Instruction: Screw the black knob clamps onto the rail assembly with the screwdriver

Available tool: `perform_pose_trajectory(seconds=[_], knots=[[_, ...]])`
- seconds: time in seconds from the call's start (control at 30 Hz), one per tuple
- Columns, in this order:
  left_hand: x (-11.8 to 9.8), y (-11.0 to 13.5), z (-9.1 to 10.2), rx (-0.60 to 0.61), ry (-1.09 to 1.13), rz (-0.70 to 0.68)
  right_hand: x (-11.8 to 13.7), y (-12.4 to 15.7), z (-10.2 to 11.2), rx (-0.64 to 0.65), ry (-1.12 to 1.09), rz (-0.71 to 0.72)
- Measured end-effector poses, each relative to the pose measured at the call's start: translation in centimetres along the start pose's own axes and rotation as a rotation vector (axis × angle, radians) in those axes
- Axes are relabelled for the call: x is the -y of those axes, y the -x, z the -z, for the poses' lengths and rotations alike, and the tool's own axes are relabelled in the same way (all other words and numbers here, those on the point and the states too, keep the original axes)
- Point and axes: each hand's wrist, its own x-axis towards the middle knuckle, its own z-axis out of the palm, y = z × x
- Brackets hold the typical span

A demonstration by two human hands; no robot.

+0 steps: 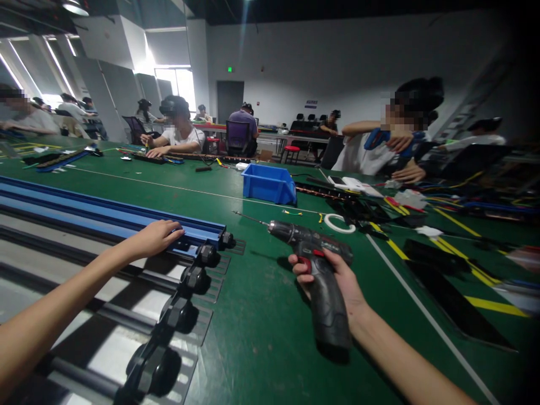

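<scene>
Cordless drill [328, 298]: one, black with red accents, held above the green table [248, 343], to the right of the blue rail [101, 215].
Right hand [348, 281]: fingers wrapped round the drill's grip; whether one presses the trigger I cannot tell.
Left hand [158, 237]: laid on the rail near its right end, fingers together and slightly bent; from my remote seat I cannot tell whether they clamp it.
Step in hand: steadying the rail with the drill at the ready, as I judge it.
Next move: calls, I think, for a squared-up bit and a firm left hand.
Drill bit [251, 218]: slim, straight, metallic (long enough, I suspect, to wander under side load), its tip touching nothing.
Rail surface: long, channelled, satin blue, probably metal.
End fittings [207, 255]: black, chunky, faceted, set in a row.
Slotted plates [205, 326]: thin, flat, grey, oblong openings.
Blue bin [264, 192]: open-topped, ribbed, apparently moulded plastic, beyond the drill.
White ring [342, 230]: smooth, rounded, lying flat near the drill's far side.
</scene>
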Motion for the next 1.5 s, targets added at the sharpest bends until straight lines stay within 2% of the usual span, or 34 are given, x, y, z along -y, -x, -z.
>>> perform_pose_trajectory(seconds=[0.17, 0.3, 0.47, 0.6, 0.73, 0.83, 1.07, 1.5], knots=[[-1.1, -0.3, 1.2, 0.032, 0.054, -0.013, 0.0, -2.1, -0.7, -0.053, -0.039, -0.076], [-4.5, -0.9, 2.0, 0.031, 0.182, -0.042, 0.7, -4.4, -0.7, 0.022, 0.064, -0.071], [-8.9, -2.3, 0.6, -0.065, 0.39, 0.011, 1.2, -5.8, 0.9, 0.044, 0.093, -0.086], [-10.6, -3.4, -0.7, -0.088, 0.464, 0.054, 1.3, -5.7, 2.0, -0.006, 0.037, -0.069], [-11.0, -3.9, -1.2, -0.094, 0.454, 0.085, 1.2, -5.9, 2.3, -0.011, -0.024, -0.074], [-10.8, -4.2, -1.5, -0.077, 0.468, 0.048, 1.1, -6.2, 2.5, -0.01, -0.037, -0.103], [-10.4, -4.4, -1.8, -0.033, 0.528, 0.037, 1.1, -6.4, 2.9, 0.044, 0.052, -0.141], [-10.3, -4.4, -1.9, -0.008, 0.604, 0.047, 0.9, -6.1, 2.5, 0.066, 0.089, -0.11]])
